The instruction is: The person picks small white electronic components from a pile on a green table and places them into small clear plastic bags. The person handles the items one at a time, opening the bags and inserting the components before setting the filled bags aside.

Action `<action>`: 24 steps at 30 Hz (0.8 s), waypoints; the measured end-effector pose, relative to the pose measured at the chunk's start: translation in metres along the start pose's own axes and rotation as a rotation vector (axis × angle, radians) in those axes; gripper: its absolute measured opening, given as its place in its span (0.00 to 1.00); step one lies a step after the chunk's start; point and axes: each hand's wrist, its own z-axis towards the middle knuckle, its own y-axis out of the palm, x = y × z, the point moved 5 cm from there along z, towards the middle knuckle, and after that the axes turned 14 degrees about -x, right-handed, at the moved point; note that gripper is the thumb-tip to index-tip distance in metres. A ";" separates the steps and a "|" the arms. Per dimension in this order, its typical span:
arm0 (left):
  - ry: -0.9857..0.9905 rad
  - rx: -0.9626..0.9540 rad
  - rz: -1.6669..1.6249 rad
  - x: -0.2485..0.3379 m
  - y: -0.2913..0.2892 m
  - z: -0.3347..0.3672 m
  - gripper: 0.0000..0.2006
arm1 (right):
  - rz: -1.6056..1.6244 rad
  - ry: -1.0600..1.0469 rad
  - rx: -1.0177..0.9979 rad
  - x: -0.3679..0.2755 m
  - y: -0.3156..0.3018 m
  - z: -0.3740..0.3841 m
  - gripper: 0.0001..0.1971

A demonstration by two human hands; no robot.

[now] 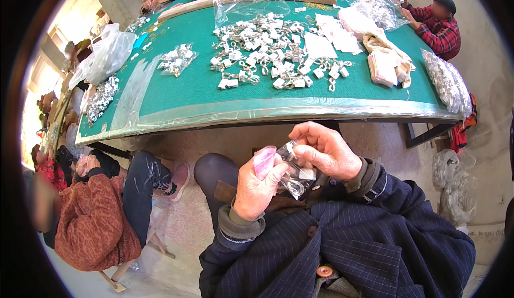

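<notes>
Both hands are in front of my lap, below the table's near edge. My left hand [252,190] is closed around the lower left of a small clear plastic bag [297,179]. Inside the bag are a small white block and a shiny metal piece. A thin pink piece [264,161] sticks up from the left fingers; its kind is unclear. My right hand [333,154] has its fingers bent, with thumb and fingertips at the bag's upper edge. On the green table lies a wide heap of white blocks with silvery metal loops [267,49].
A bagged batch of the same pieces [178,60] lies left of the heap. White papers [320,45] and a beige cloth [393,52] are to the right. Full clear bags [447,84] sit along the edges. A person in a brown top [99,218] sits close on my left; others sit around the table.
</notes>
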 end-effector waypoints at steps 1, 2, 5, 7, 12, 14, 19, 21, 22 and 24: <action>0.007 0.041 -0.010 0.000 -0.001 -0.001 0.06 | 0.008 0.024 -0.002 0.002 0.000 0.000 0.13; 0.044 0.058 0.023 0.002 -0.002 -0.001 0.05 | -0.004 0.010 -0.023 0.002 0.002 0.000 0.14; 0.088 0.115 0.056 0.005 -0.002 -0.002 0.04 | 0.034 0.045 0.037 0.007 0.001 0.000 0.15; 0.111 0.133 0.099 0.008 -0.003 -0.004 0.04 | 0.041 0.030 0.049 0.007 0.003 -0.001 0.14; 0.114 0.108 0.200 0.009 0.000 -0.006 0.05 | -0.046 0.012 0.110 0.004 0.002 -0.005 0.11; 0.091 0.093 0.251 0.008 0.001 -0.008 0.04 | -0.027 -0.007 0.113 0.003 0.002 -0.008 0.10; 0.063 0.083 0.301 0.007 0.001 -0.010 0.05 | -0.036 -0.034 0.093 0.003 0.005 -0.010 0.11; 0.076 0.066 0.354 0.011 0.004 -0.010 0.04 | -0.091 -0.032 0.096 0.001 0.005 -0.012 0.10; 0.087 0.065 0.384 0.013 0.005 -0.009 0.05 | -0.095 -0.033 0.100 0.001 0.004 -0.013 0.10; 0.139 0.107 0.521 0.022 0.007 -0.010 0.06 | -0.102 -0.025 0.093 0.000 0.005 -0.014 0.10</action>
